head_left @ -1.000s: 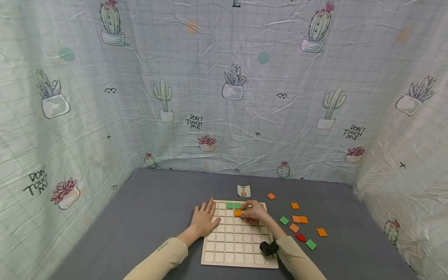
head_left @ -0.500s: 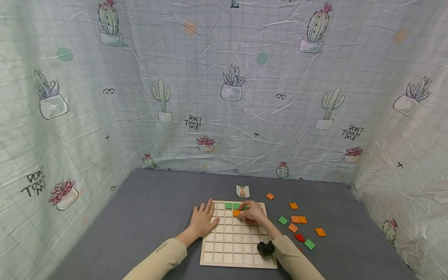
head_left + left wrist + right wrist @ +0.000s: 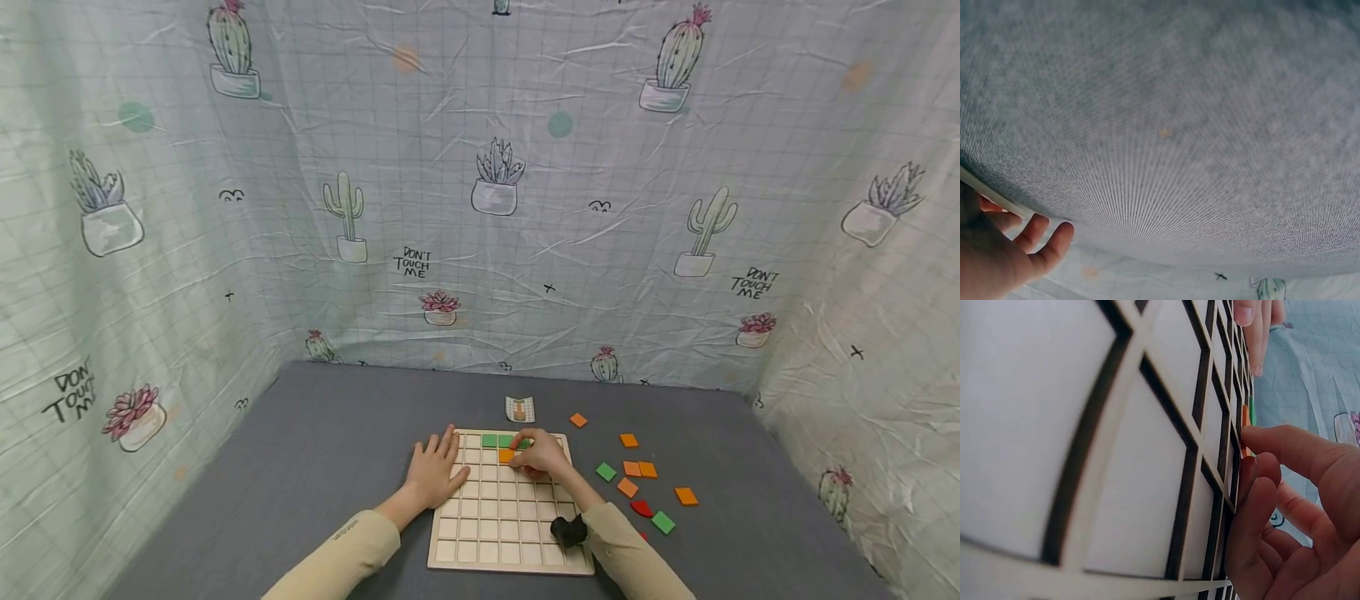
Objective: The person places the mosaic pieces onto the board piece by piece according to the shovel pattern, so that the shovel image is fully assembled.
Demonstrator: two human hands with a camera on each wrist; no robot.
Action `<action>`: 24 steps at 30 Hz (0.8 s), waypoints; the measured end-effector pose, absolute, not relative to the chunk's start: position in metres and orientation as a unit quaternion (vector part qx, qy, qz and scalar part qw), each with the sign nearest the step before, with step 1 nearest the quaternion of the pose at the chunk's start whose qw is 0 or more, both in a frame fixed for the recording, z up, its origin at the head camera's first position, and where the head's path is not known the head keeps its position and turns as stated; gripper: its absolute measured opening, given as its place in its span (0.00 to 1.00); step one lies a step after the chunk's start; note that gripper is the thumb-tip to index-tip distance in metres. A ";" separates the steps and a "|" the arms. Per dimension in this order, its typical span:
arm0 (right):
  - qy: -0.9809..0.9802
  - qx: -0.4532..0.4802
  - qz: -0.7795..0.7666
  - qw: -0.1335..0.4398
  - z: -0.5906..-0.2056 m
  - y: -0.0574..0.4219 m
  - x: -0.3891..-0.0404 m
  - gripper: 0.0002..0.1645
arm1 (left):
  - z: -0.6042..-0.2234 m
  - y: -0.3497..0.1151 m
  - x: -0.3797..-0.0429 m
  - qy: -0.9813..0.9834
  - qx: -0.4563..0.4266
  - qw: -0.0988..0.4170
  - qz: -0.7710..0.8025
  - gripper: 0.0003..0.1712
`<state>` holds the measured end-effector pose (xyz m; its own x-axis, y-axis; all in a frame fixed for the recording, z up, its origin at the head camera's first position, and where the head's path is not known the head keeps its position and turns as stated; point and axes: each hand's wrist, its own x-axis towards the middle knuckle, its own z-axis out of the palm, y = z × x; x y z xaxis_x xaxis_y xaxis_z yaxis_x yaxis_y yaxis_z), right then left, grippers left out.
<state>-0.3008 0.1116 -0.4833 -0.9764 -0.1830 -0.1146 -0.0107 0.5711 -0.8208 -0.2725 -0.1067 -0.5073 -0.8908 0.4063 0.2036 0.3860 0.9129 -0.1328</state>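
My left hand (image 3: 432,473) lies with fingers spread on the left edge of a pale wooden grid board (image 3: 468,530). In the left wrist view the same hand (image 3: 1013,250) shows at the lower left, against the board's edge. My right hand (image 3: 543,455) reaches over the board's far rows, fingers bent, at an orange square tile (image 3: 506,457). Seen from the right wrist, the hand (image 3: 1297,494) pinches at the orange tile (image 3: 1245,414); its fingertips partly cover the tile. Green tiles (image 3: 490,441) sit in the row behind, partly hidden by the right hand.
Loose orange tiles (image 3: 632,468), green tiles (image 3: 663,522) and a red curved piece (image 3: 642,508) lie on the grey table (image 3: 360,433) right of the board. A small printed card (image 3: 520,409) lies beyond it. Patterned cloth (image 3: 480,275) hangs around the table.
The head view shifts slightly. My right hand moves very little and stays at the orange tile; the left hand keeps its place on the board's edge.
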 end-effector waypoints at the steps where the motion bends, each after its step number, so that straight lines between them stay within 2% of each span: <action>1: 0.879 -0.056 -0.463 0.097 -0.483 0.112 -0.301 0.14 | -0.507 -0.107 -0.272 -0.971 -0.205 0.115 0.044 0.36; 15: 0.824 -0.135 -0.533 0.137 -0.477 0.134 -0.296 0.17 | -0.504 -0.107 -0.270 -0.970 -0.206 0.120 0.047 0.36; 24: 0.809 -0.130 -0.561 0.122 -0.474 0.161 -0.291 0.18 | -0.507 -0.107 -0.271 -0.970 -0.208 0.118 0.048 0.36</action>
